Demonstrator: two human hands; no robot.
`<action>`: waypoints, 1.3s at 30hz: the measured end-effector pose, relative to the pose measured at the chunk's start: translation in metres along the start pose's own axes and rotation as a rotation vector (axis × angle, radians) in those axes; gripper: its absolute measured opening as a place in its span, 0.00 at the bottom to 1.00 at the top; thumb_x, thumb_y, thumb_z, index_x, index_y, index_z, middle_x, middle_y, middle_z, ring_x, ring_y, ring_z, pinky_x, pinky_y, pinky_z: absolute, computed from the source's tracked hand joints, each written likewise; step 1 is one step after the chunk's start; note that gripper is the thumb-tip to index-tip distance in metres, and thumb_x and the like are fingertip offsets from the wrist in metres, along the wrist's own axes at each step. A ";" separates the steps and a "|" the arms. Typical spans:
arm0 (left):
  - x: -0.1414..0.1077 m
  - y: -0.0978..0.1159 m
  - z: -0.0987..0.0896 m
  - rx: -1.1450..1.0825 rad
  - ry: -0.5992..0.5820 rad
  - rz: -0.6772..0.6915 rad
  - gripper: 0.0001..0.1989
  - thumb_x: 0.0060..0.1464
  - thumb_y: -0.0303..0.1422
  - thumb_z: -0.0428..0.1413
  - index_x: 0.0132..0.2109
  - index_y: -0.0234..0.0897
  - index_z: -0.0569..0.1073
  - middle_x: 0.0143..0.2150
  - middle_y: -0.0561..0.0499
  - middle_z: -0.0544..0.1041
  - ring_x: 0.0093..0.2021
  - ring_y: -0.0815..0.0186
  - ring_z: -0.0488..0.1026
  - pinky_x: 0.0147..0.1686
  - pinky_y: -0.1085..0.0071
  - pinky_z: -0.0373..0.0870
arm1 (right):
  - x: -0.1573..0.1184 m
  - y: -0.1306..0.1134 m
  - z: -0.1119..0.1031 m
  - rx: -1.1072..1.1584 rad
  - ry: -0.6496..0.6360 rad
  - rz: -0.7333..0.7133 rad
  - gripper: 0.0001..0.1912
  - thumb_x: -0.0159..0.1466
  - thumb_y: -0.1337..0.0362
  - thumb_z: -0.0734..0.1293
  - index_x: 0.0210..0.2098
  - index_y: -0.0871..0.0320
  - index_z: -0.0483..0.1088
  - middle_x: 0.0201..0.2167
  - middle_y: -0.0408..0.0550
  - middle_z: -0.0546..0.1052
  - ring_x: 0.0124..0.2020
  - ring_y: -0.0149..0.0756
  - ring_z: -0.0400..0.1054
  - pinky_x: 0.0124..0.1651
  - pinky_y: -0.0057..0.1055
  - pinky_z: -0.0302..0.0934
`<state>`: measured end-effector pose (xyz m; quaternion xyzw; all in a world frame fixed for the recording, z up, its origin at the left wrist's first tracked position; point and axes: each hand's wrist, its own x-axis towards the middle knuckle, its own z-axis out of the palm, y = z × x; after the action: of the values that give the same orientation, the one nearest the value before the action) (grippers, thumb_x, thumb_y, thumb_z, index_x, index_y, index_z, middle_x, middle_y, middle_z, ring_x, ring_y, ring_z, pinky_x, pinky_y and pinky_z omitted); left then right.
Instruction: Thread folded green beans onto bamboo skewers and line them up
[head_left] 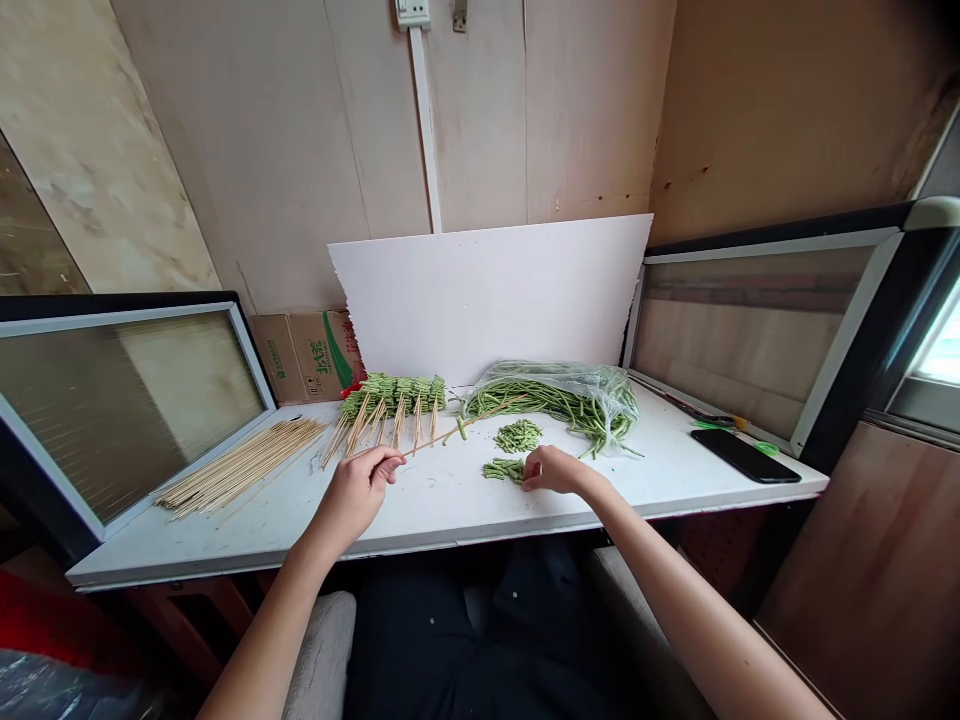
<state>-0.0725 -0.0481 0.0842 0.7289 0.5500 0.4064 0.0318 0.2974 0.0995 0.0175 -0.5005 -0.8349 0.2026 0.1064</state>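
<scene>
Forearms nearest; left hand pinches a skewer slanting rightward; right hand touches beans at its left, grip unclear to me.

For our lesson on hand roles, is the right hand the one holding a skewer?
No: the left hand holds a skewer, while the right hand is at the cut green beans.

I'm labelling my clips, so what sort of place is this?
Probably a food-prep corner, perhaps for a snack stall or small eatery. A white table against the wall holds a spread of bare skewers, a batch of skewered green pieces and long green beans in clear plastic.
</scene>
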 end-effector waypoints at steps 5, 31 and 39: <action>0.000 -0.002 -0.001 0.011 -0.010 -0.005 0.18 0.70 0.43 0.50 0.41 0.40 0.79 0.30 0.52 0.79 0.29 0.64 0.75 0.36 0.69 0.70 | -0.003 -0.005 -0.012 0.114 0.084 -0.085 0.07 0.61 0.59 0.76 0.32 0.55 0.84 0.33 0.52 0.85 0.34 0.43 0.76 0.38 0.35 0.65; -0.001 -0.008 0.005 0.046 0.002 0.029 0.19 0.72 0.43 0.48 0.42 0.41 0.80 0.29 0.53 0.77 0.29 0.64 0.73 0.36 0.71 0.69 | -0.039 -0.064 -0.054 1.284 0.338 -0.300 0.23 0.60 0.43 0.79 0.46 0.52 0.82 0.46 0.52 0.85 0.53 0.50 0.77 0.33 0.31 0.60; -0.001 -0.008 0.003 0.076 0.020 0.028 0.19 0.71 0.43 0.49 0.41 0.41 0.81 0.29 0.53 0.77 0.30 0.64 0.73 0.35 0.71 0.67 | -0.040 -0.067 -0.053 1.301 0.329 -0.292 0.22 0.60 0.44 0.79 0.45 0.53 0.82 0.45 0.53 0.85 0.54 0.50 0.77 0.31 0.30 0.58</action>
<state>-0.0765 -0.0447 0.0780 0.7331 0.5551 0.3929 -0.0068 0.2834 0.0490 0.0957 -0.2413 -0.5756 0.5677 0.5369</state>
